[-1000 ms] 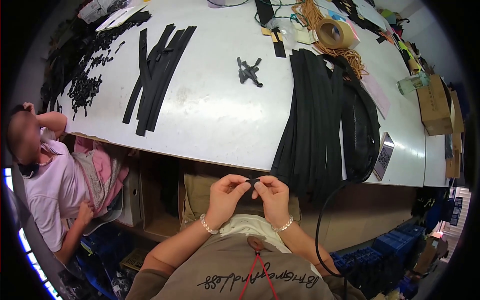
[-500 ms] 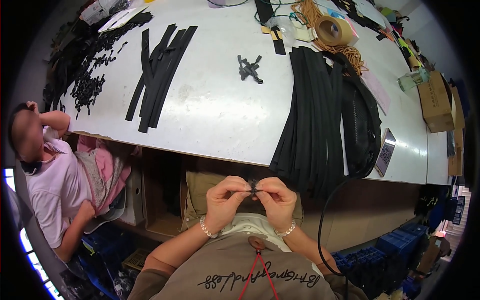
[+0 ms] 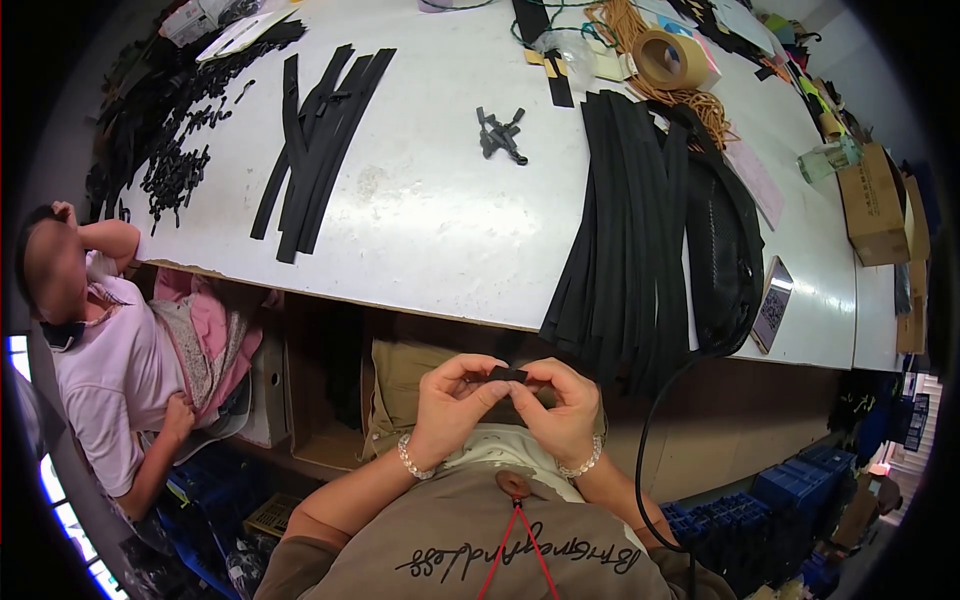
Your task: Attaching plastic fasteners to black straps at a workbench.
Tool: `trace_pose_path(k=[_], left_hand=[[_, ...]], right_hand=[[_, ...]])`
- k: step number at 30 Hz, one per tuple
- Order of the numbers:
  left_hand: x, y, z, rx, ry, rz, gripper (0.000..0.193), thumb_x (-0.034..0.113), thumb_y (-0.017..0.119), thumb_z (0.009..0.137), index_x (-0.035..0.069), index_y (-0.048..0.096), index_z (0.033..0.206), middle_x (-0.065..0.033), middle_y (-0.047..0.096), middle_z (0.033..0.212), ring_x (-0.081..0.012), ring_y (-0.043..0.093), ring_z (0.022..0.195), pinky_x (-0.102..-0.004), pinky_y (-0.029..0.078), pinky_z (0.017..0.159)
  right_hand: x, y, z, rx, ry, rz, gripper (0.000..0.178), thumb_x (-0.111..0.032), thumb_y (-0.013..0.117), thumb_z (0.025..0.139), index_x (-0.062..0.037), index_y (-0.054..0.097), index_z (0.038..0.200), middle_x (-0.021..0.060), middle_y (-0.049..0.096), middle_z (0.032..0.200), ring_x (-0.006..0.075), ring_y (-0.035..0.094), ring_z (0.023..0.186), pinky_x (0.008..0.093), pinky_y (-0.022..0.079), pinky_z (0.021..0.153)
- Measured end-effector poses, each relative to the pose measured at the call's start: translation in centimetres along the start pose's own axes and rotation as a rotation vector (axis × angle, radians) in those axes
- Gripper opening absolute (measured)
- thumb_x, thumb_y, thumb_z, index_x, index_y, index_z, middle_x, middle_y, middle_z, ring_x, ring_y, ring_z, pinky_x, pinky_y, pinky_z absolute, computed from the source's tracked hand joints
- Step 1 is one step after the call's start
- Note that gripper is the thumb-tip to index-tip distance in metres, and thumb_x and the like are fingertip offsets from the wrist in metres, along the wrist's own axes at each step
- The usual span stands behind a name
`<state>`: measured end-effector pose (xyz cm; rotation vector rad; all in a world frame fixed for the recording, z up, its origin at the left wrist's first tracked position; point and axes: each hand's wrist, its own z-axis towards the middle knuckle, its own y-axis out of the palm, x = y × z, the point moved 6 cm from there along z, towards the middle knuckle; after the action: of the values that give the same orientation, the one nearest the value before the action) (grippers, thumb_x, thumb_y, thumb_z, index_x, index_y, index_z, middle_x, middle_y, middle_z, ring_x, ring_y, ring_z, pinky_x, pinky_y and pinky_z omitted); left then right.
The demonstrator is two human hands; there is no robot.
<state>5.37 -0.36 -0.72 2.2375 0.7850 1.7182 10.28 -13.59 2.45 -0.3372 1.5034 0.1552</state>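
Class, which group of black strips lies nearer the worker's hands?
The larger bundle, on the right: its ends overhang the table edge, while the smaller group lies wholly on top.

held piece point(image 3: 508, 374): matt black, cloth-like. table point(image 3: 430, 235): smooth, white, glossy top with bright reflections and a scuffed, duller patch; front edge rough. strips point(image 3: 625, 230): matt black cloth. pulls point(image 3: 500, 137): dark, seemingly plastic. bag point(image 3: 722, 265): black, its panel textured and faintly glossy. box point(image 3: 868, 200): matt brown cardboard. bottle point(image 3: 825, 160): clear and shiny, whether glass or plastic cannot be told. bracelets point(image 3: 414, 457): clear, glossy beads. shirt point(image 3: 460, 530): matt cloth.
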Motion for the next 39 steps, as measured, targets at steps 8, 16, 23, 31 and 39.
trace_pose_path(k=[8, 16, 23, 31, 39], left_hand=[[0.5, 0.1, -0.2, -0.083, 0.152, 0.068, 0.016, -0.006, 0.065, 0.081, -0.001, 0.060, 0.095, -0.0070, 0.060, 0.093, -0.0115, 0.058, 0.085, -0.0236, 0.049, 0.077], [0.1, 0.2, -0.5, -0.055, 0.090, 0.008, 0.012, -0.004, 0.064, 0.082, 0.000, 0.060, 0.092, -0.0059, 0.058, 0.092, -0.0111, 0.056, 0.084, -0.0232, 0.048, 0.076], [0.3, 0.3, -0.3, -0.043, 0.142, 0.038, 0.011, -0.007, 0.063, 0.081, -0.001, 0.060, 0.090, -0.0061, 0.058, 0.090, -0.0110, 0.056, 0.082, -0.0232, 0.047, 0.075], [0.6, 0.4, -0.3, -0.046, 0.177, -0.001, 0.012, -0.009, 0.063, 0.081, -0.001, 0.061, 0.090, -0.0061, 0.058, 0.091, -0.0107, 0.055, 0.082, -0.0237, 0.047, 0.075], [0.9, 0.9, -0.3, -0.009, 0.241, -0.001, 0.011, -0.006, 0.063, 0.082, 0.000, 0.060, 0.091, -0.0052, 0.057, 0.094, -0.0096, 0.054, 0.084, -0.0221, 0.046, 0.075]], right_hand=[[-2.0, 0.0, 0.0, -0.027, -0.131, -0.159, 0.012, 0.002, 0.069, 0.073, 0.0015, 0.062, 0.083, 0.0078, 0.060, 0.071, 0.0129, 0.058, 0.058, 0.0231, 0.047, 0.053], [-2.4, 0.3, -0.3, -0.024, -0.144, -0.195, 0.015, 0.004, 0.069, 0.067, 0.0017, 0.062, 0.080, 0.0078, 0.061, 0.070, 0.0125, 0.059, 0.058, 0.0224, 0.047, 0.052], [-2.7, 0.6, -0.2, -0.012, -0.165, -0.295, 0.015, 0.003, 0.067, 0.066, 0.0011, 0.061, 0.079, 0.0071, 0.058, 0.067, 0.0124, 0.058, 0.056, 0.0225, 0.046, 0.051], [-2.5, 0.9, -0.1, 0.054, -0.204, -0.247, 0.012, 0.003, 0.064, 0.065, 0.0005, 0.056, 0.074, 0.0062, 0.053, 0.062, 0.0115, 0.051, 0.048, 0.0217, 0.039, 0.044], [-2.7, 1.1, 0.3, 0.128, -0.369, -0.182, 0.013, 0.004, 0.063, 0.062, -0.0028, 0.053, 0.066, 0.0053, 0.048, 0.058, 0.0144, 0.043, 0.041, 0.0263, 0.033, 0.039]])
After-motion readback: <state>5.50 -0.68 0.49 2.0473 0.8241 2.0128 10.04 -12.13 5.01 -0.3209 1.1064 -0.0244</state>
